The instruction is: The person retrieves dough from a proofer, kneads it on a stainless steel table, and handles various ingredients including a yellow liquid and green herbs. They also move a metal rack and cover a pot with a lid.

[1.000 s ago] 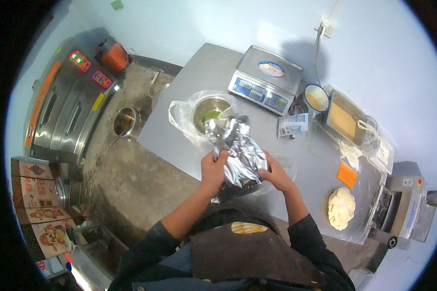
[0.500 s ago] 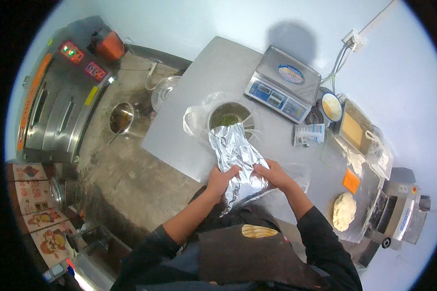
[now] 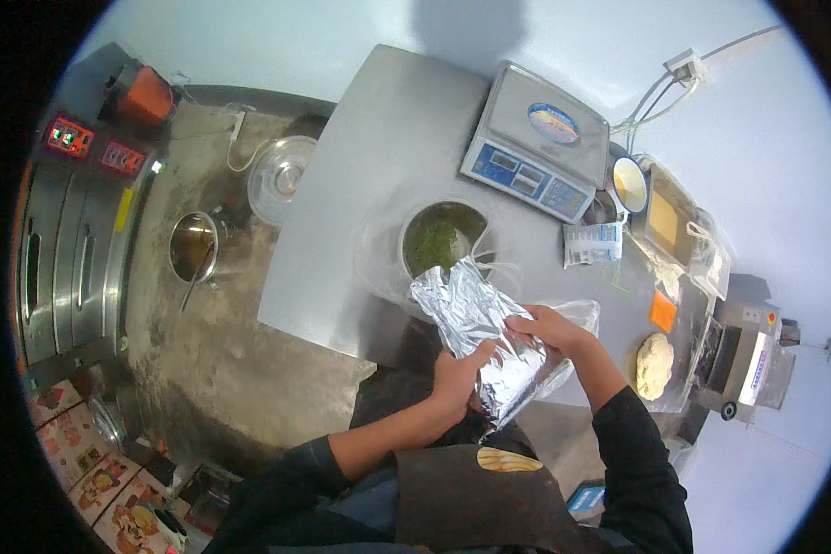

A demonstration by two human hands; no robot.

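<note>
A crumpled silver foil bag (image 3: pixel 478 316) slants over the edge of the grey table, its far end at the near rim of a round metal pot (image 3: pixel 478 222). My left hand (image 3: pixel 459 379) grips the bag's near left side, thumb on top. On its right side, my right hand (image 3: pixel 556 331) is closed round the foil. Green, crumbly stuff (image 3: pixel 437 240) lies in the pot. Clear plastic film (image 3: pixel 376 258) surrounds the pot. Both hands' undersides are hidden by the foil, and the bag's inside does not show.
Behind the pot stands a digital scale (image 3: pixel 535 134). To the right are a white-and-blue packet (image 3: pixel 593 244), an enamel mug (image 3: pixel 630 185), an orange scraper (image 3: pixel 662 312), dough (image 3: pixel 655 367) and a machine (image 3: pixel 743 360). A metal bucket (image 3: pixel 194 247) stands on the floor at left, near an oven (image 3: pixel 65 258).
The foil bag and both hands have shifted right in the picture, and the bag tilts more. More green stuff shows in the pot. The whole view has also shifted.
</note>
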